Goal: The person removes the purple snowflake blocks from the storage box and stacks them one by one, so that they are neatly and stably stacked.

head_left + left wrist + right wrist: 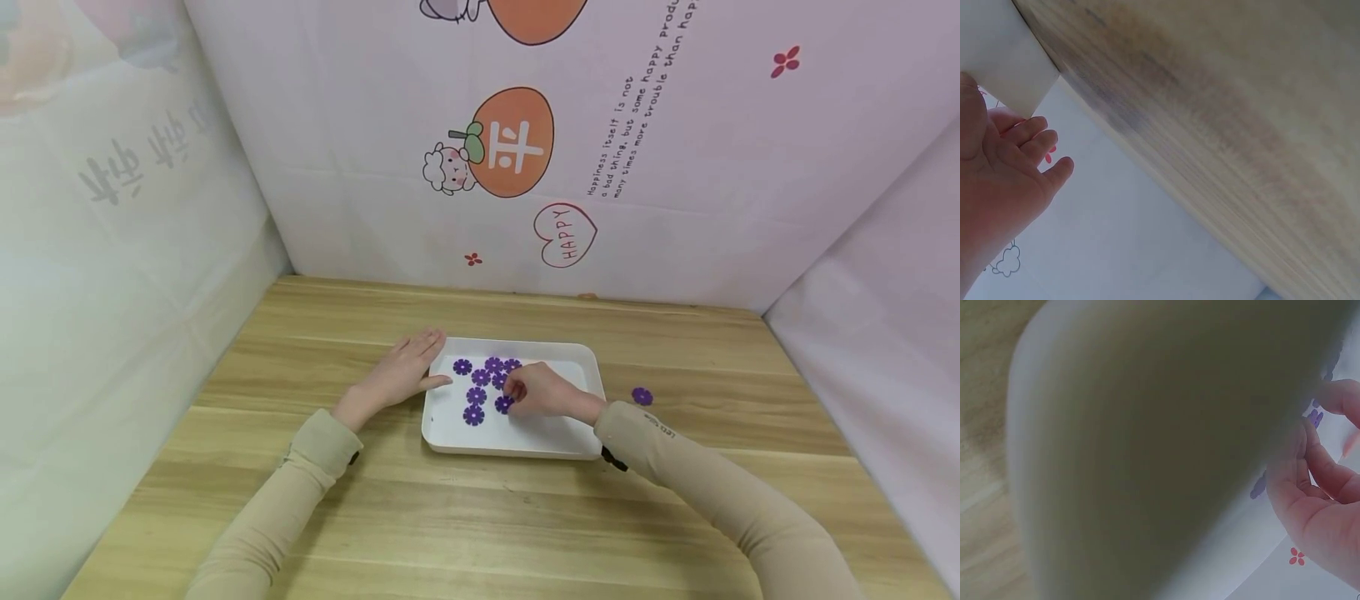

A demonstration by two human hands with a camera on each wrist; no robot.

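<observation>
A shallow white tray (450,437) holds several purple flower-shaped plastic discs (476,396), lying flat in loose rows. My left hand (401,372) rests at the tray's left rim, fingers extended and thumb over the edge. In the left wrist view, that hand (1007,169) touches the white tray wall (1013,69). Over the tray's middle, my right hand (543,390) has curled fingers and pinches a purple disc (503,405). The right wrist view shows a purple disc (1315,418) between the thumb and a finger of that hand (1322,506); a blurred tray side hides much.
One more purple disc (642,396) lies on the wooden table (450,525), right of the tray. White printed sheets (360,167) wall the table at the back and both sides.
</observation>
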